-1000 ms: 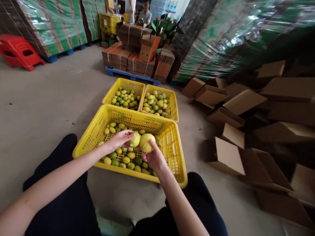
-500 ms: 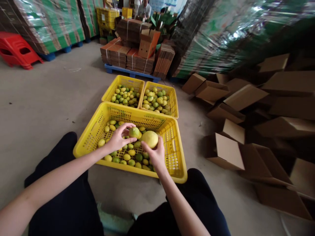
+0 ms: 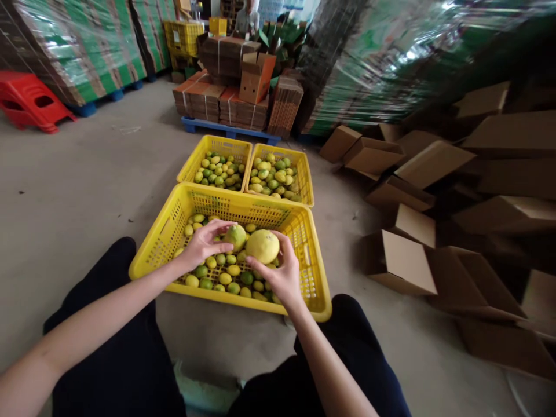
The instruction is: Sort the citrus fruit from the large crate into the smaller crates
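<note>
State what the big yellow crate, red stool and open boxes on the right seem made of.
Big yellow crate: probably moulded plastic with a slight sheen, judging by its even colour and slotted walls.
Red stool: likely plastic too, smooth-looking, evenly coloured with cut-out openings.
Open boxes: apparently cardboard, matt and brown, with stiff flaps.

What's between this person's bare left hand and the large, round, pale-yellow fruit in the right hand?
The head view shows a smaller, rounded yellow-green fruit there, held by the left hand.
</note>
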Tool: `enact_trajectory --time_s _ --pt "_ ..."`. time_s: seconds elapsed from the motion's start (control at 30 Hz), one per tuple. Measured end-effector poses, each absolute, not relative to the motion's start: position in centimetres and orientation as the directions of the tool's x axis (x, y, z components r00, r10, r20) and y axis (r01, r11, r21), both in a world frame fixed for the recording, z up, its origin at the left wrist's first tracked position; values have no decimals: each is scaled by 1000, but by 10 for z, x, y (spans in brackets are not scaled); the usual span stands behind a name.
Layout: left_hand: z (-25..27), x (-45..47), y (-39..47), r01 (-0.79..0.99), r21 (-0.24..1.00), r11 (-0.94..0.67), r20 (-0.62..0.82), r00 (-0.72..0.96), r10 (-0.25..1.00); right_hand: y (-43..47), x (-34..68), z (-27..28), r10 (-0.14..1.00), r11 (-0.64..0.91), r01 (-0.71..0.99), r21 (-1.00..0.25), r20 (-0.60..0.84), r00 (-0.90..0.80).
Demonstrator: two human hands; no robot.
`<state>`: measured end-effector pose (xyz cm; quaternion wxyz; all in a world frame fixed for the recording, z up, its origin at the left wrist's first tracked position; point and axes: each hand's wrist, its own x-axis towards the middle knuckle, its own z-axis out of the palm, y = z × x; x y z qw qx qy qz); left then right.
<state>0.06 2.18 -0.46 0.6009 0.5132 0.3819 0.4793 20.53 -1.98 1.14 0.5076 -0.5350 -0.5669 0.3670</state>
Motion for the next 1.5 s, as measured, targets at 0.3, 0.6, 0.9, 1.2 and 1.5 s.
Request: enact_trajectory --time_s 0.3,0.6,0.9,1.2,1.5 --pt "-19 16 6 -369 850 377 -269 311 912 -22 200 2 989 -122 -197 -973 -103 -104" --pt "-26 16 17 -428 702 569 -544 194 816 -20 196 -2 915 -356 -457 -816 -205 -347" --pt "-9 9 24 -603 589 538 -557 180 811 -25 184 1 789 -562 -506 -655 -239 -567" --pt "-15 7 27 -657 460 597 -669 185 720 -15 195 -3 755 -623 -546 -560 -246 -608" --pt "2 11 19 -678 367 637 -690 261 675 -9 205 2 852 -521 -697 -493 -259 -454"
